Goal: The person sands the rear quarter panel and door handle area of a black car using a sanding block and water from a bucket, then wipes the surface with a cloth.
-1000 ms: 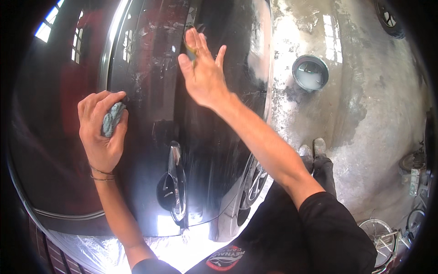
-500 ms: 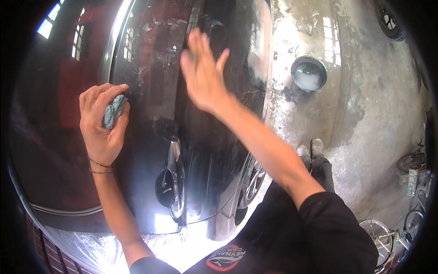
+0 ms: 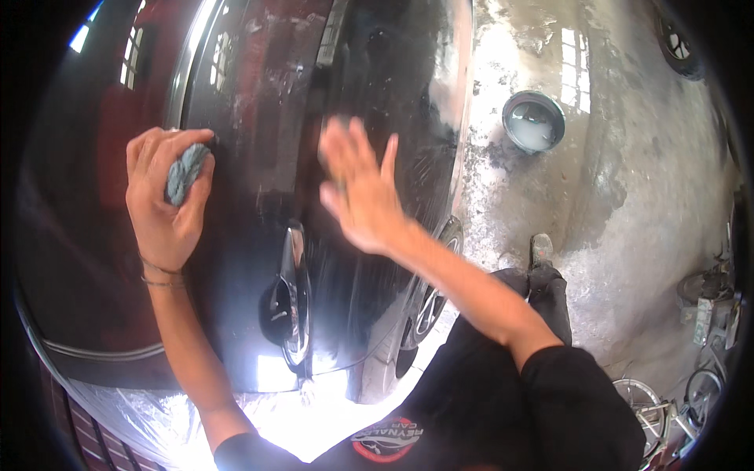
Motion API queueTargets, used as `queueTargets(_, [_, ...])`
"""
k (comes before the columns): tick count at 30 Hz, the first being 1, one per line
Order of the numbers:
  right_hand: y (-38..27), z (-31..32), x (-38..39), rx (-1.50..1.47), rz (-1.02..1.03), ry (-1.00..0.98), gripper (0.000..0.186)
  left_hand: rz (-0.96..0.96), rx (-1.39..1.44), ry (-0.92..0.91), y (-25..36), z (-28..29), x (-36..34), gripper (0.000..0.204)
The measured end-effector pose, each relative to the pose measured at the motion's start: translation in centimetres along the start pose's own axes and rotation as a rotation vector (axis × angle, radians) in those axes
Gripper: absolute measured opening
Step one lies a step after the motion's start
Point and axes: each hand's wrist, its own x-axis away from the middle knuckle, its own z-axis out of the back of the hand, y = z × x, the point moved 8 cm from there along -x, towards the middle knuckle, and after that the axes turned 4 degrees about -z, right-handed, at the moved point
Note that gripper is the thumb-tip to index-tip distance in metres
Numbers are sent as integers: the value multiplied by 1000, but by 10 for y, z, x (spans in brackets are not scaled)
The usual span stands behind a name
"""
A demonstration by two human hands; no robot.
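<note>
**Right Hand Lower on the Dark Car Side, Left Hand Keeps Its Cloth**

Compared with one second ago, the right hand point(image 3: 363, 192) has come down along the dark car panel point(image 3: 259, 149) toward 6 o'clock, and it is now nearer to the door handle point(image 3: 296, 314). The left hand point(image 3: 161, 212) has almost the same place on the car as before; the view itself has moved a little. The bucket point(image 3: 506, 127) with cloudy liquid stays on the floor point(image 3: 628, 259) at 2 o'clock.

The black shirt point(image 3: 503, 408) carries a round emblem point(image 3: 386, 439) at 6 o'clock, in red, white and black, with pale lettering which appears upside down.

The blue-grey cloth point(image 3: 185, 174) is at 9 to 10 o'clock, over the panel. It is bunched, and its long axis goes from 1 o'clock to 7 o'clock. The panel fills the side from 7 to 12 o'clock, and its long lines run roughly from 12 to 6. The handle, at 8 o'clock from the middle of the view, has its length in this same direction.

The left hand is curled narrow around the cloth. The right hand is wide and flat over the panel, its blurred fingers toward 11 o'clock. A small greenish patch point(image 3: 341, 187) shows near its thumb; I cannot tell what it is.
</note>
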Motion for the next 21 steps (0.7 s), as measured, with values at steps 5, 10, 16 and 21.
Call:
queueTargets(5, [10, 16, -9, 119, 60, 52, 75, -119, -3, -7, -1, -6, -2, 13])
queueTargets(10, [9, 31, -47, -109, -71, 283, 67, -239, 1, 42, -2, 0, 2, 14])
queueTargets(16, [-53, -33, 85, 92, 112, -68, 66, -89, 37, -58, -26, 9, 46, 18])
queueTargets(21, [-16, 14, 26, 40, -56, 155, 67, -145, -79, -57, 29, 10, 96, 14])
